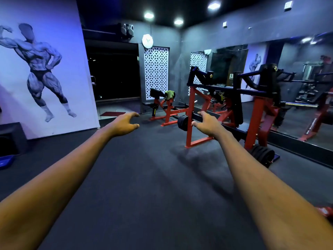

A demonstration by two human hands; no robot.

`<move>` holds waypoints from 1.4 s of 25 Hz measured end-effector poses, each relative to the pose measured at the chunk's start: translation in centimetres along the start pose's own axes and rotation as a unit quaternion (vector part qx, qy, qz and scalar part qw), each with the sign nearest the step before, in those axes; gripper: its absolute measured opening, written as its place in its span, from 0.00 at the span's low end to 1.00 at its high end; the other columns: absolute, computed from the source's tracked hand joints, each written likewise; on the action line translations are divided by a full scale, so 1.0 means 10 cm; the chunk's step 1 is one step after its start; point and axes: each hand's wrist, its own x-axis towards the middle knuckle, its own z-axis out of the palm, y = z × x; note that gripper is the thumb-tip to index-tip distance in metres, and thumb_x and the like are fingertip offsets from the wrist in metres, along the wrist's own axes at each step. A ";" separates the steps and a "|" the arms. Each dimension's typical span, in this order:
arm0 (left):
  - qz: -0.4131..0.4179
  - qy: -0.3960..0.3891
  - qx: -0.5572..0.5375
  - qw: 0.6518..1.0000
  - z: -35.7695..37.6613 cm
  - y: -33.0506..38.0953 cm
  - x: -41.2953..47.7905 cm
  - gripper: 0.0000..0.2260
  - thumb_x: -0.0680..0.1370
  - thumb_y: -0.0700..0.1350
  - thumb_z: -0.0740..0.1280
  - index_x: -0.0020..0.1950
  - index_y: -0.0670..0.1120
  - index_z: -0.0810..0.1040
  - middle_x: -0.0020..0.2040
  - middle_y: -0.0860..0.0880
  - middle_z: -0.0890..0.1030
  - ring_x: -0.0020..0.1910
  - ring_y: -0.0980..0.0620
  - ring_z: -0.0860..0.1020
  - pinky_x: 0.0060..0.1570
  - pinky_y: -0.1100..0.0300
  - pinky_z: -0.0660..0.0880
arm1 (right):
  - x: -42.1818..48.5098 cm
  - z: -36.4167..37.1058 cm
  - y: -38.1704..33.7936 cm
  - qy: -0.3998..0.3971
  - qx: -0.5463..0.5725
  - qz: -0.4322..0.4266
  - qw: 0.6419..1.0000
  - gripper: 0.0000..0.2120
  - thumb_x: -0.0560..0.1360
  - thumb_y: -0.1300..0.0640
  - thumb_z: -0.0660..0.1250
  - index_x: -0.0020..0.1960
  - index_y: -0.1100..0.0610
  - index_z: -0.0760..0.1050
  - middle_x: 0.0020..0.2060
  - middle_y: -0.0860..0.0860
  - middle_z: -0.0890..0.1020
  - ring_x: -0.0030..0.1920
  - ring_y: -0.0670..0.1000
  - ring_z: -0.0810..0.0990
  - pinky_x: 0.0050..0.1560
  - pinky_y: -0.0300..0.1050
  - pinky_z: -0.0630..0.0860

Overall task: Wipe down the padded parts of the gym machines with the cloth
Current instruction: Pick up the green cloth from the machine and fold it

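Note:
A green cloth [169,94] hangs over the far red machine [166,112], beside its black pad [156,93], across the room. Closer on the right stands a bigger red and black machine [227,105] with black padded parts [237,103]. Both my arms reach out in front of me over the floor. My left hand [126,123] is empty, with its fingers spread and loosely bent. My right hand [207,123] is empty too, fingers relaxed, seen in front of the near machine's weight plate [182,123]. Neither hand touches anything.
Dark rubber flooring [144,177] stretches ahead. A mirror wall [297,78] runs along the right, with stacked weight plates [262,155] at its foot. A mural wall [41,69] is at left, a blue tray [6,160] and a dark box [11,138] below it.

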 end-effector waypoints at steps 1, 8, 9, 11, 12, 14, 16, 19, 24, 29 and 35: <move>0.003 0.003 -0.004 1.000 0.05 -0.05 0.20 0.23 0.79 0.47 0.69 0.74 0.47 0.70 0.75 0.46 0.71 0.72 0.47 0.70 0.71 0.54 0.65 | 0.21 0.07 0.04 -0.004 0.008 0.000 1.000 0.24 0.80 0.51 0.67 0.71 0.61 0.69 0.68 0.60 0.76 0.67 0.60 0.75 0.62 0.50 0.71; -0.010 -0.006 0.026 1.000 0.26 -0.42 1.51 0.23 0.80 0.47 0.69 0.74 0.46 0.71 0.73 0.45 0.73 0.71 0.45 0.71 0.68 0.56 0.65 | 1.64 0.52 0.31 -0.020 0.027 0.018 0.999 0.28 0.79 0.49 0.67 0.76 0.57 0.66 0.71 0.58 0.75 0.69 0.59 0.74 0.67 0.52 0.71; -0.012 -0.010 0.022 1.000 0.33 -0.55 1.74 0.23 0.80 0.46 0.69 0.74 0.46 0.71 0.73 0.44 0.73 0.71 0.45 0.71 0.68 0.56 0.65 | 1.90 0.65 0.36 -0.027 0.027 0.020 0.999 0.28 0.79 0.49 0.67 0.76 0.57 0.66 0.71 0.58 0.75 0.70 0.59 0.74 0.67 0.51 0.70; -0.011 -0.018 0.021 1.000 0.45 -0.77 2.10 0.23 0.79 0.46 0.69 0.74 0.45 0.71 0.74 0.44 0.72 0.72 0.45 0.70 0.69 0.56 0.64 | 2.30 0.81 0.42 -0.027 0.025 0.022 0.999 0.28 0.79 0.49 0.67 0.76 0.57 0.66 0.71 0.58 0.75 0.70 0.59 0.73 0.68 0.52 0.70; -0.015 -0.024 0.021 0.999 0.49 -0.81 2.16 0.23 0.80 0.46 0.69 0.74 0.44 0.70 0.74 0.44 0.72 0.72 0.45 0.69 0.70 0.56 0.64 | 2.37 0.83 0.40 -0.031 0.027 0.027 0.999 0.28 0.79 0.49 0.67 0.76 0.57 0.66 0.71 0.58 0.75 0.70 0.59 0.73 0.69 0.52 0.70; -0.012 -0.023 0.015 1.000 0.60 -1.09 2.60 0.23 0.80 0.46 0.69 0.74 0.44 0.70 0.74 0.44 0.72 0.72 0.45 0.70 0.70 0.55 0.64 | 2.86 1.03 0.44 -0.031 0.024 0.027 0.999 0.29 0.79 0.49 0.68 0.76 0.58 0.67 0.71 0.58 0.75 0.70 0.60 0.74 0.70 0.53 0.70; -0.011 -0.021 0.013 1.000 0.73 -1.45 3.09 0.23 0.80 0.46 0.69 0.74 0.45 0.70 0.73 0.43 0.73 0.71 0.44 0.71 0.69 0.54 0.66 | 3.39 1.26 0.48 -0.032 0.021 0.029 0.999 0.30 0.78 0.49 0.68 0.76 0.58 0.66 0.71 0.58 0.75 0.70 0.60 0.74 0.70 0.54 0.71; -0.013 -0.017 -0.004 1.000 0.83 -1.98 3.77 0.23 0.80 0.48 0.69 0.74 0.46 0.70 0.72 0.43 0.74 0.71 0.43 0.71 0.70 0.52 0.67 | 4.14 1.62 0.46 -0.038 0.022 0.039 0.998 0.31 0.78 0.49 0.68 0.77 0.58 0.65 0.72 0.58 0.74 0.71 0.59 0.73 0.71 0.52 0.70; -0.015 -0.018 -0.010 1.000 0.84 -2.73 4.86 0.23 0.80 0.47 0.69 0.74 0.46 0.71 0.72 0.43 0.73 0.71 0.44 0.71 0.71 0.53 0.66 | 5.26 2.05 0.29 -0.034 0.024 0.049 0.998 0.31 0.79 0.50 0.67 0.78 0.60 0.63 0.67 0.58 0.78 0.59 0.56 0.78 0.58 0.46 0.73; -0.022 -0.032 -0.014 0.999 1.13 -3.45 5.93 0.24 0.79 0.48 0.70 0.73 0.46 0.71 0.71 0.42 0.75 0.70 0.43 0.73 0.70 0.51 0.68 | 6.41 2.55 0.33 -0.036 0.034 0.054 0.997 0.30 0.80 0.52 0.66 0.78 0.59 0.63 0.67 0.59 0.77 0.63 0.59 0.80 0.59 0.50 0.77; -0.020 -0.023 -0.023 0.999 1.52 -4.06 7.32 0.22 0.79 0.46 0.70 0.73 0.45 0.72 0.72 0.43 0.74 0.71 0.45 0.72 0.71 0.54 0.67 | 8.01 2.96 0.63 -0.026 0.012 0.023 0.999 0.27 0.80 0.52 0.67 0.76 0.59 0.66 0.68 0.60 0.76 0.67 0.59 0.75 0.60 0.47 0.71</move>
